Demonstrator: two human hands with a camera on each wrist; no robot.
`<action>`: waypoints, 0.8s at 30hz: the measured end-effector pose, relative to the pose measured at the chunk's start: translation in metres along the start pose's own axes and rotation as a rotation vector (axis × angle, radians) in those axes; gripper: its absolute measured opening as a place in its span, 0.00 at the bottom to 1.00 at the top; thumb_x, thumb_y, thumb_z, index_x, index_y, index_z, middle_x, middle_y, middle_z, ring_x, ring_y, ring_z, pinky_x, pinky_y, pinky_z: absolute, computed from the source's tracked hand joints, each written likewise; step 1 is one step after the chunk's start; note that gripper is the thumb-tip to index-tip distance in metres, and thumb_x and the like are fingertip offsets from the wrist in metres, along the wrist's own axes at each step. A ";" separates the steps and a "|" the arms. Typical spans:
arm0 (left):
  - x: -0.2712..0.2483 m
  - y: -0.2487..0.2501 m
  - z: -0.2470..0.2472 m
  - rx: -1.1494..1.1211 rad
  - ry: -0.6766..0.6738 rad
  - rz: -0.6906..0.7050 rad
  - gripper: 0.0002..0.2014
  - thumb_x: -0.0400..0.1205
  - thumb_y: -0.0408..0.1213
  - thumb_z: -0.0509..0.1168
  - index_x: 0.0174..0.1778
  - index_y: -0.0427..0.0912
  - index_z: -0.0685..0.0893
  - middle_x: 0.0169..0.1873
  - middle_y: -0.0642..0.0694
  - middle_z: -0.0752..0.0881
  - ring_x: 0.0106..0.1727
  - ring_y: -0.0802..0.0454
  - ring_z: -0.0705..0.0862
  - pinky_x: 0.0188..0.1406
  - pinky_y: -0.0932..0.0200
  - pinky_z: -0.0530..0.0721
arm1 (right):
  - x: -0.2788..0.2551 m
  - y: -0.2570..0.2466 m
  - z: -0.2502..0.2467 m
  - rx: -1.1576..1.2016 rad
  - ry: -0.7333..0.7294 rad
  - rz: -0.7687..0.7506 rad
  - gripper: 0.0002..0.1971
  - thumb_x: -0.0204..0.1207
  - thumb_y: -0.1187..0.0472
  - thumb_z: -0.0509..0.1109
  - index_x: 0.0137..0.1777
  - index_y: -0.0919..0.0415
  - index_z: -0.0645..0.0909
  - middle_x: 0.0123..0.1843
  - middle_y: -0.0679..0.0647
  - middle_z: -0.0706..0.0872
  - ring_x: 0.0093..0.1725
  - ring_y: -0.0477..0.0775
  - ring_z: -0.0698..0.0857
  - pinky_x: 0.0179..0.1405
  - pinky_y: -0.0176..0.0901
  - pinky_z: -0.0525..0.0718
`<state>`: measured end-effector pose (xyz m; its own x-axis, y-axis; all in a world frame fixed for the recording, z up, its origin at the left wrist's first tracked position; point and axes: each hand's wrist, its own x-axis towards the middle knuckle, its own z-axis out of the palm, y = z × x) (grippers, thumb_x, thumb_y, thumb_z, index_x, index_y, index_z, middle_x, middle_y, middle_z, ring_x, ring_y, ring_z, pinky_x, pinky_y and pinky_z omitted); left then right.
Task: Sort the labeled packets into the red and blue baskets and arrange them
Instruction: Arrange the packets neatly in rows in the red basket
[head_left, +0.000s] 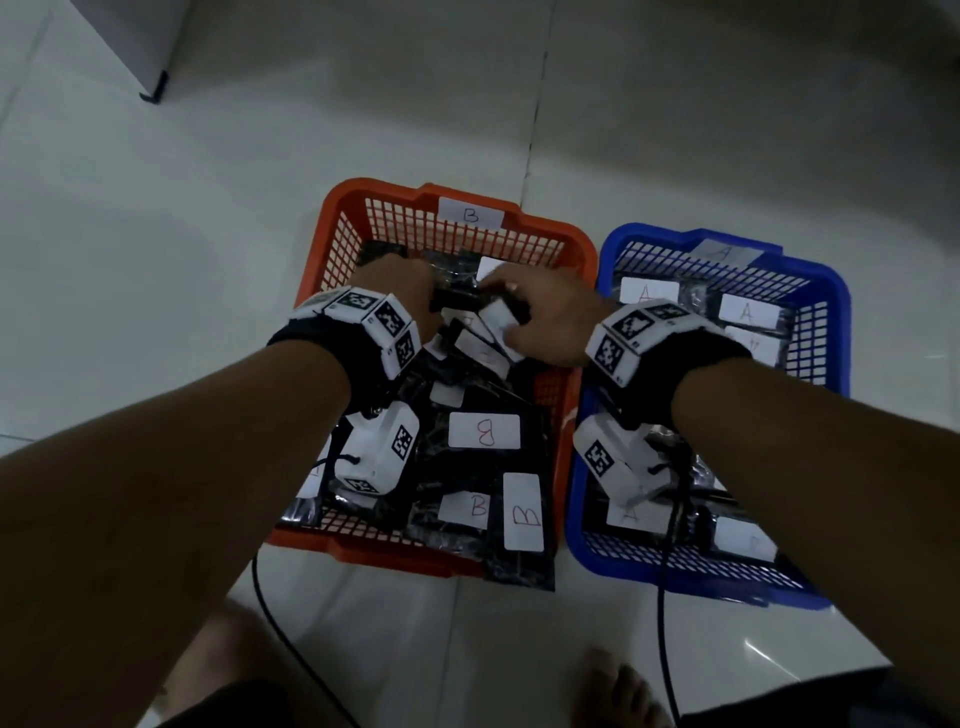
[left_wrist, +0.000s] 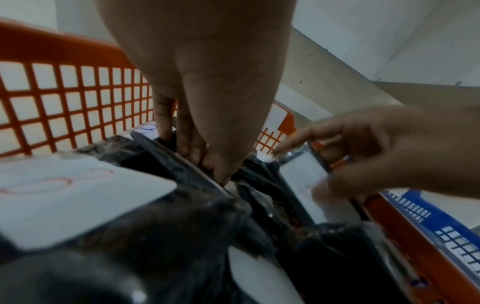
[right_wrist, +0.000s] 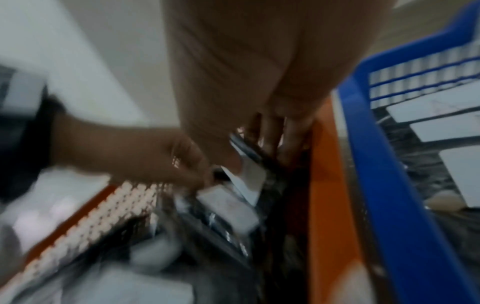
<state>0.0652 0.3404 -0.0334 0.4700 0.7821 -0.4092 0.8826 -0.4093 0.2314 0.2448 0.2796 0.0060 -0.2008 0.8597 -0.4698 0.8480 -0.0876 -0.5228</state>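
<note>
The red basket (head_left: 363, 189), tagged B, holds several black packets with white B labels (head_left: 483, 431). To its right, the blue basket (head_left: 831, 280), tagged A, holds packets labelled A (head_left: 748, 312). Both hands reach into the far middle of the red basket. My left hand (head_left: 410, 296) pinches the top edge of an upright black packet (left_wrist: 182, 162) between thumb and fingers. My right hand (head_left: 540, 322) grips another upright packet by its white label (left_wrist: 301, 172), thumb on the label and index finger stretched out. The right wrist view is blurred.
One B packet (head_left: 522, 540) hangs over the red basket's near rim. Black cables (head_left: 270, 613) trail from the wrist cameras across the tiled floor. A bare foot (head_left: 618, 691) is near the bottom edge. A white furniture corner (head_left: 156, 88) stands at the far left.
</note>
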 end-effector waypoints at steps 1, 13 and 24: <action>0.000 0.002 0.001 0.024 0.004 -0.015 0.14 0.78 0.48 0.69 0.43 0.38 0.84 0.36 0.40 0.85 0.36 0.41 0.84 0.37 0.52 0.86 | -0.001 0.000 -0.006 0.064 0.088 0.008 0.22 0.77 0.60 0.70 0.71 0.55 0.75 0.60 0.56 0.85 0.56 0.55 0.84 0.56 0.49 0.85; -0.001 0.013 0.006 -0.203 -0.088 -0.112 0.05 0.76 0.53 0.69 0.39 0.58 0.85 0.45 0.52 0.86 0.49 0.44 0.84 0.56 0.40 0.83 | -0.007 0.016 -0.013 0.164 0.358 0.034 0.15 0.76 0.61 0.69 0.62 0.53 0.82 0.52 0.45 0.83 0.46 0.42 0.80 0.37 0.24 0.71; -0.007 0.025 0.011 -0.320 -0.143 -0.030 0.15 0.70 0.59 0.75 0.40 0.52 0.84 0.41 0.54 0.86 0.44 0.54 0.84 0.42 0.60 0.81 | 0.000 0.012 -0.009 0.092 0.386 0.076 0.17 0.79 0.62 0.67 0.67 0.52 0.81 0.62 0.50 0.84 0.58 0.50 0.82 0.52 0.35 0.73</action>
<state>0.0838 0.3200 -0.0342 0.4607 0.7087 -0.5343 0.8579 -0.2012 0.4729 0.2595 0.2824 0.0058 0.0745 0.9733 -0.2173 0.8024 -0.1878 -0.5665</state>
